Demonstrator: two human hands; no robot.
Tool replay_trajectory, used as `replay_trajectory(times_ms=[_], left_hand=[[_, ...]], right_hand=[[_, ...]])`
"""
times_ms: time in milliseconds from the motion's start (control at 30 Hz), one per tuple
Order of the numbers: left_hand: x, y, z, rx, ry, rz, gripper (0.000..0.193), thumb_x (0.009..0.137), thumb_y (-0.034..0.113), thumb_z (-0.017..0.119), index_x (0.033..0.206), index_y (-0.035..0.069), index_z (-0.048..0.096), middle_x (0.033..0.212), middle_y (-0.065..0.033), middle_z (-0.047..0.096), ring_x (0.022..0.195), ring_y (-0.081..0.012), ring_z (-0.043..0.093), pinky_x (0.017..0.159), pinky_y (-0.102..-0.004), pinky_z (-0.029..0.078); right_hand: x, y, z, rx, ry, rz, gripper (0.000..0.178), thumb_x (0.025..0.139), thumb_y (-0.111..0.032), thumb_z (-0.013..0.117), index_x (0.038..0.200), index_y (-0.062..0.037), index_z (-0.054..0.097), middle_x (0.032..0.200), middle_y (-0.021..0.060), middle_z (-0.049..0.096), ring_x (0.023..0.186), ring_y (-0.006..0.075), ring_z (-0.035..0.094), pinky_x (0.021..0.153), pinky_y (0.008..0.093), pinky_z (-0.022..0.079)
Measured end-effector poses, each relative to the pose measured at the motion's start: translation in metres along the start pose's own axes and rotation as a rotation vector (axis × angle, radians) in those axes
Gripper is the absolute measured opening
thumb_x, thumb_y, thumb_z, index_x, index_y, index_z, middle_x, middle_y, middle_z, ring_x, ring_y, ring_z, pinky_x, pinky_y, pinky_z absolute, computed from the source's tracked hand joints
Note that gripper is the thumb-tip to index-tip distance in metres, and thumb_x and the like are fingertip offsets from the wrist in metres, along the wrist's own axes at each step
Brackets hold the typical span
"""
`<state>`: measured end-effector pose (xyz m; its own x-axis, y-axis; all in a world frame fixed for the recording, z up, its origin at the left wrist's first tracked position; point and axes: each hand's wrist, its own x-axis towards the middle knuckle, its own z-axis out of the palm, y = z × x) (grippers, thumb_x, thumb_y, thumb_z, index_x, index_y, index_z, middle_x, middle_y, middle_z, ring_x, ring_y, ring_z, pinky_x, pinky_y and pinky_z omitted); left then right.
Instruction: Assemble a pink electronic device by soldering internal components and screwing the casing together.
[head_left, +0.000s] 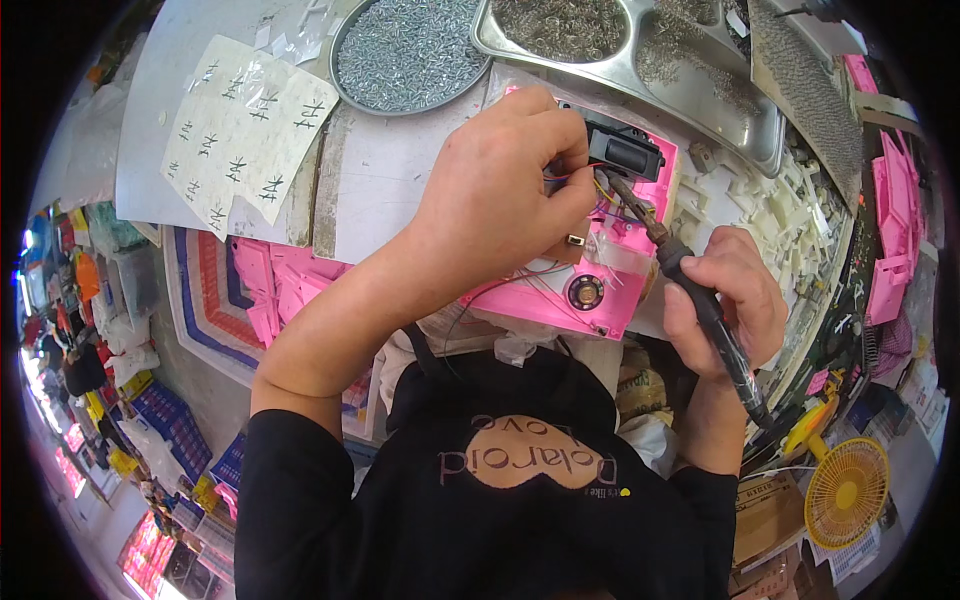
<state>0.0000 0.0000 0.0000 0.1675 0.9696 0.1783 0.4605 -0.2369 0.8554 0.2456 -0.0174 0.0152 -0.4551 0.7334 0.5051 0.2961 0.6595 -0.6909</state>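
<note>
Right hand [748,298] grips soldering iron [714,322] | diagonal, tip forward-left | left hand [510,175]: cannot tell

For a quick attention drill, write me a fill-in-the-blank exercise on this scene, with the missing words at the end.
1. The right grip holds a ____.
2. The casing bearing the speaker is ____ in colour.
3. The tray of screws is ____ in shape.
4. The fan at lower right is ____ in colour.

Missing words: soldering iron; pink; round; yellow.
</note>
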Motion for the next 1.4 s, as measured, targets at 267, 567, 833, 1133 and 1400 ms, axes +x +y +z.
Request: replay_trajectory(times_ms=[267, 567, 833, 1133, 1400], left_hand=[[-0.001, 0.002, 0.004, 0.082, 0.041, 0.024, 0.013, 0.078, 0.002, 0.074, 0.076, 0.001, 0.061, 0.076, -0.0051, 0.051, 0.06, -0.0133, 0.05, 0.054, -0.0293, 0.041], [-0.001, 0.0, 0.007, 0.127, 0.075, 0.069, 0.013, 0.077, 0.002, 0.074, 0.076, 0.001, 0.06, 0.076, -0.0067, 0.051, 0.061, -0.0173, 0.053, 0.055, -0.0313, 0.044], [-0.002, 0.0, 0.008, 0.113, 0.075, 0.065, 0.012, 0.078, 0.002, 0.073, 0.076, 0.001, 0.061, 0.076, -0.0065, 0.051, 0.06, -0.0163, 0.051, 0.055, -0.0307, 0.043], [-0.002, -0.001, 0.007, 0.1, 0.076, 0.069, 0.011, 0.079, 0.002, 0.073, 0.077, 0.0, 0.062, 0.077, -0.0053, 0.052, 0.06, -0.0133, 0.05, 0.054, -0.029, 0.042], [-0.003, 0.0, 0.004, 0.106, 0.044, 0.048, 0.012, 0.078, 0.006, 0.073, 0.078, 0.003, 0.062, 0.079, -0.0099, 0.056, 0.069, -0.026, 0.057, 0.061, -0.0379, 0.047]], right_hand=[[-0.005, -0.001, 0.002, 0.059, 0.08, 0.125, 0.028, 0.076, -0.002, 0.08, 0.101, -0.0015, 0.068, 0.075, 0.0091, 0.064, 0.063, 0.0218, 0.055, 0.06, 0.034, 0.044], [-0.014, -0.007, -0.005, 0.099, 0.087, 0.137, 0.028, 0.078, -0.004, 0.081, 0.102, 0.0002, 0.067, 0.075, 0.0096, 0.062, 0.064, 0.0213, 0.054, 0.06, 0.0318, 0.042], [-0.026, -0.017, -0.021, 0.082, 0.128, 0.11, 0.03, 0.079, -0.003, 0.079, 0.105, 0.0009, 0.064, 0.074, 0.0102, 0.059, 0.064, 0.0234, 0.051, 0.063, 0.0358, 0.042], [-0.035, -0.019, -0.024, 0.054, 0.165, 0.115, 0.03, 0.079, -0.002, 0.078, 0.105, 0.0016, 0.063, 0.073, 0.0108, 0.059, 0.064, 0.0232, 0.051, 0.065, 0.0358, 0.043], [-0.035, -0.018, -0.023, 0.05, 0.162, 0.111, 0.029, 0.081, -0.003, 0.078, 0.105, 0.0016, 0.063, 0.072, 0.0109, 0.059, 0.063, 0.0232, 0.051, 0.065, 0.0357, 0.043]])
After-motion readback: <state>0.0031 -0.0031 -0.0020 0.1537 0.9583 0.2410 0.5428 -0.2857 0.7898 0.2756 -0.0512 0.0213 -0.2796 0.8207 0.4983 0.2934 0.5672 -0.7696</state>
